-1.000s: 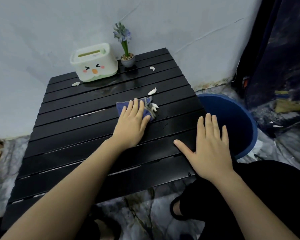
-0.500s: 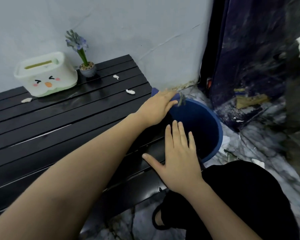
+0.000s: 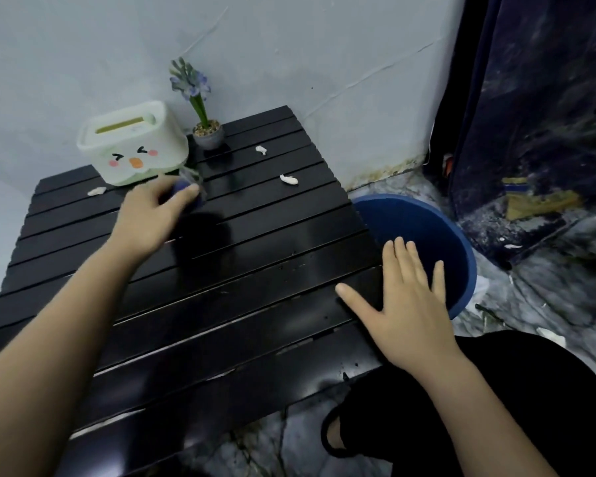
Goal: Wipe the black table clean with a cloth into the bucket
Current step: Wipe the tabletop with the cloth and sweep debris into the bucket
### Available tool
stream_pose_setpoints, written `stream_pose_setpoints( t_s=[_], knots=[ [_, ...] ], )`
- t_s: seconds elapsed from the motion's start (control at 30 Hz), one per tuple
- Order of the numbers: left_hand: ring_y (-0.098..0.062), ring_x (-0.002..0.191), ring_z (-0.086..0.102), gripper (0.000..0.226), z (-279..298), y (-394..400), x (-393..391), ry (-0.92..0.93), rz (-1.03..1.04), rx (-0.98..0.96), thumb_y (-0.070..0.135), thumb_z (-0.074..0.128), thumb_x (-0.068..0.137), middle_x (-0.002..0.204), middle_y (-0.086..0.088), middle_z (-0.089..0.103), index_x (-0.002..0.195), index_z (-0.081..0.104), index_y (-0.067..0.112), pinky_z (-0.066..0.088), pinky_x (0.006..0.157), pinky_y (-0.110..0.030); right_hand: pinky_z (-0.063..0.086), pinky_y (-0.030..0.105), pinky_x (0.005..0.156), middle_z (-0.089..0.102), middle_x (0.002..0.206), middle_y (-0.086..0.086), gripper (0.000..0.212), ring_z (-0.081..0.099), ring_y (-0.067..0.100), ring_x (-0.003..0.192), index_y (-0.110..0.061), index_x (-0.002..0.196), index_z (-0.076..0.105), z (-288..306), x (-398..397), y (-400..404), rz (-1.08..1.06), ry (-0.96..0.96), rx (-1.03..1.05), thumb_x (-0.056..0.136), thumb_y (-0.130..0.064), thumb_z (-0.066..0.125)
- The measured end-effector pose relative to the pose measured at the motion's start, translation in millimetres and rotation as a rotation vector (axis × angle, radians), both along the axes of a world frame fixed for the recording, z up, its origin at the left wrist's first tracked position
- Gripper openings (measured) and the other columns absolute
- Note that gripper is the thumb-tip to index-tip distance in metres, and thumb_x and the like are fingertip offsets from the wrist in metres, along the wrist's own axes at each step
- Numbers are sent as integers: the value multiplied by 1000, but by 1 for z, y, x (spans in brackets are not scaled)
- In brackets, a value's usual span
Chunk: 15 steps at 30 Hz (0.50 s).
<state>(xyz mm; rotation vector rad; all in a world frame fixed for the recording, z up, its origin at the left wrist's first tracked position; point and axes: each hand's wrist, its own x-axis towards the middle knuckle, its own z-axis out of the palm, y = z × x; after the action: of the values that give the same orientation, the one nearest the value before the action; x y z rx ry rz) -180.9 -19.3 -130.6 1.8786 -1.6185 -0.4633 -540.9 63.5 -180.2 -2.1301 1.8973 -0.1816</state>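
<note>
Black slatted table (glossy) bears three white scraps.

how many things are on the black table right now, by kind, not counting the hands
white scraps: 3
tissue box: 1
flower pot: 1
cloth, held in the left hand: 1
total: 6
</note>
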Motion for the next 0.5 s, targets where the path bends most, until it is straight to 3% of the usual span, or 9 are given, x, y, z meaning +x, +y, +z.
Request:
stream_pose_setpoints(
  t_s=[0.03,0.1,0.17,0.3,0.5],
  knots=[
    [-28,142,41,32,-10,8,10,21,-10,100,47,57,95,143,-9,57,123,64,34,29,118,-50,-5,53,125,-3,170,5,110,-10,19,157,-11,161,-4,-1,2,1,1,20,10,83,-89,10],
    [-21,155,6,60,-38,22,17,-163,-48,246,57,47,98,166,-5,19,153,33,37,3,126,-49,-2,53,126,0,170,7,112,-6,21,157,-9,160,-4,-3,5,4,3,56,-3,83,-89,9],
    [-25,156,-2,74,-61,24,13,-438,-30,253,66,27,96,168,-8,2,160,10,31,1,126,-47,2,53,126,3,170,8,113,-3,23,157,-8,160,-3,-4,7,4,-1,82,-16,82,-90,5],
    [-27,156,-2,74,-69,-3,-1,-513,-8,240,58,19,101,168,-13,0,161,3,17,3,126,-45,11,52,126,11,169,11,114,5,25,157,-6,160,2,-5,10,3,-11,114,-37,81,-88,0],
    [-24,156,0,71,-65,-48,-63,-497,-231,180,51,22,105,168,-12,1,160,5,10,3,127,-41,17,51,125,14,169,11,115,8,26,157,-4,160,5,-6,11,2,-17,115,-25,82,-88,0]
  ],
)
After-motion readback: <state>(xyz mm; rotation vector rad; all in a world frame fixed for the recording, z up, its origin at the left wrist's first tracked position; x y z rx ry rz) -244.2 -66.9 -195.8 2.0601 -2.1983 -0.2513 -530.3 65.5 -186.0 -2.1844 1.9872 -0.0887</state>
